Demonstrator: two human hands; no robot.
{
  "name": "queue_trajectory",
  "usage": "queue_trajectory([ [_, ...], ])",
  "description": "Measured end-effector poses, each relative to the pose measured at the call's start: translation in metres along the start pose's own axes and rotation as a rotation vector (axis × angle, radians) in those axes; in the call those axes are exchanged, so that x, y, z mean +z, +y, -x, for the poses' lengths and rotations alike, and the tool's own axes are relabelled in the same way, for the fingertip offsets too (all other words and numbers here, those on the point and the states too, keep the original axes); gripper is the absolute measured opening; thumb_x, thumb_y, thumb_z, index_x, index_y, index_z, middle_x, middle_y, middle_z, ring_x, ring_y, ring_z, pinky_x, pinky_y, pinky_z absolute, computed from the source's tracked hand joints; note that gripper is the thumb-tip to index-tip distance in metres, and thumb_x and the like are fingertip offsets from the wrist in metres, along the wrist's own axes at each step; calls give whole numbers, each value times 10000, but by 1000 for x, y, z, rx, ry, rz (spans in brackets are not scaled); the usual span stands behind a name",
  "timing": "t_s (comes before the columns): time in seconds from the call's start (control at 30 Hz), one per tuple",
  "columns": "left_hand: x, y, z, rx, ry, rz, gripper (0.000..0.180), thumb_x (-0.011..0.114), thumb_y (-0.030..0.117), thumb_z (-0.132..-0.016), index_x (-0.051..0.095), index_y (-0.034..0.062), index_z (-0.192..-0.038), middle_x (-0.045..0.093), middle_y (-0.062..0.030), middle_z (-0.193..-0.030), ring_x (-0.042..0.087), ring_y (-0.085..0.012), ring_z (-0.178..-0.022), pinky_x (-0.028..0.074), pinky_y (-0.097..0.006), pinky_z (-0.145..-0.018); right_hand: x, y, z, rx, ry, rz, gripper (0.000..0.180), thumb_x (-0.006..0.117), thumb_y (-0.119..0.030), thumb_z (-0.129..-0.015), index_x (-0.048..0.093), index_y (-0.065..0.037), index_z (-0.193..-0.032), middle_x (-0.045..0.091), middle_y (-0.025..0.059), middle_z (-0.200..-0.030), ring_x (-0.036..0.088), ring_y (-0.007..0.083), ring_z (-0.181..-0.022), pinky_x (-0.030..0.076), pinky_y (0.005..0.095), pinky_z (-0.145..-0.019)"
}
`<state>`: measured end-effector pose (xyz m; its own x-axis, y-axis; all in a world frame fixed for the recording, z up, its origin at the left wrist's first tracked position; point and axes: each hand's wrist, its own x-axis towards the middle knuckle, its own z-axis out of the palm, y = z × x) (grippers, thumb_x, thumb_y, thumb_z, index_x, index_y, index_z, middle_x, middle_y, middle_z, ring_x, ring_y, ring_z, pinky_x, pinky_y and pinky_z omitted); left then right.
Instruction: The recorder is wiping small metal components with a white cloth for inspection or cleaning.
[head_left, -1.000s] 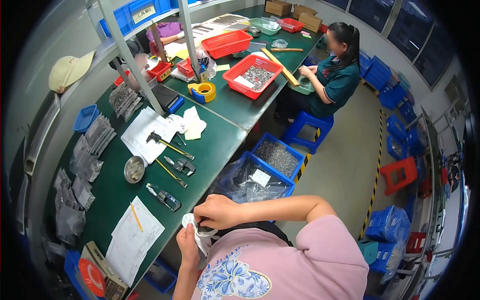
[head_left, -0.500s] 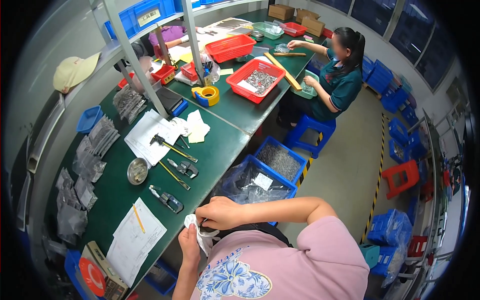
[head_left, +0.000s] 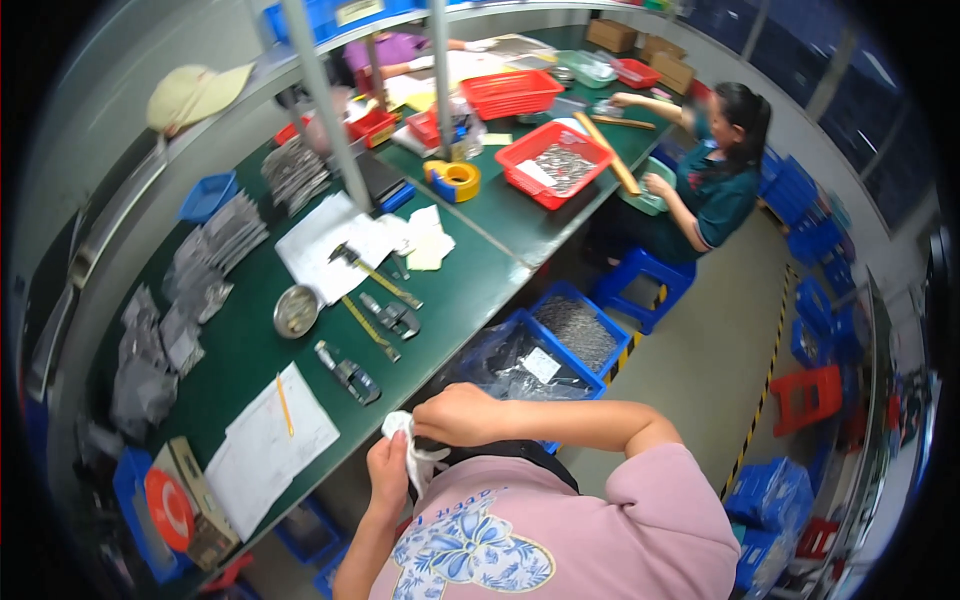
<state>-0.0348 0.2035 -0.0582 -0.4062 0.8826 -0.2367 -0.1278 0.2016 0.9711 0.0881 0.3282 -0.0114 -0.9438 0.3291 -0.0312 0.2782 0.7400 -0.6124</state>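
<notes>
Close in front of my body, both hands are on a white cloth glove (head_left: 416, 470), bunched, with its finger ends hanging loose. My left hand (head_left: 388, 468) pinches its edge, thumb upward. From the other side, my right hand (head_left: 458, 414) is closed at the glove's upper part, its fingertips partly hidden. Nearest to them on the green table (head_left: 460, 290) lie a digital micrometer (head_left: 349, 372) and a sheet of paper (head_left: 275, 450) with a yellow pencil (head_left: 285, 405). Beyond these are a second micrometer (head_left: 390, 316), two calipers (head_left: 375, 275) and a round metal dish (head_left: 297, 311).
Blue bins (head_left: 580, 330) with small metal parts and plastic bags stand beside the table. A co-worker (head_left: 715, 190) sits on a blue stool (head_left: 645, 285) near a red basket (head_left: 555, 165) of metal parts. Packed bags (head_left: 225, 240) line the left, beneath a shelf post (head_left: 325, 105).
The view has shifted, so the table and shelf appear farther right. Both hands still hold the glove near my body, with little change in grip.
</notes>
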Motion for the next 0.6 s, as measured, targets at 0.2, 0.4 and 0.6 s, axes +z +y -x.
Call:
queue_trajectory([
  [0.2,8,4,1,-18,-7,15,269,439,209,-832,554,-6,-718,476,30,-594,391,-33,-540,325,-211,-465,-5,-2,5,3,-12,14,167,506,-228,-741,501,-67,-694,547,115,-653,527,316,-615,396,414,-533],
  [0.4,9,8,4,8,39,40,270,444,206,-836,524,6,-673,448,45,-567,364,-23,-527,307,-205,-443,-8,-7,-1,-119,99,-74,167,576,-178,-676,491,-96,-794,554,75,-642,535,278,-584,403,380,-529],
  [0.6,3,6,5,-29,-12,93,285,429,231,-846,526,17,-685,449,51,-561,355,-8,-507,296,-186,-433,-12,-15,-3,-138,97,-21,126,553,-181,-706,498,-70,-721,549,79,-627,521,276,-574,389,373,-530],
])
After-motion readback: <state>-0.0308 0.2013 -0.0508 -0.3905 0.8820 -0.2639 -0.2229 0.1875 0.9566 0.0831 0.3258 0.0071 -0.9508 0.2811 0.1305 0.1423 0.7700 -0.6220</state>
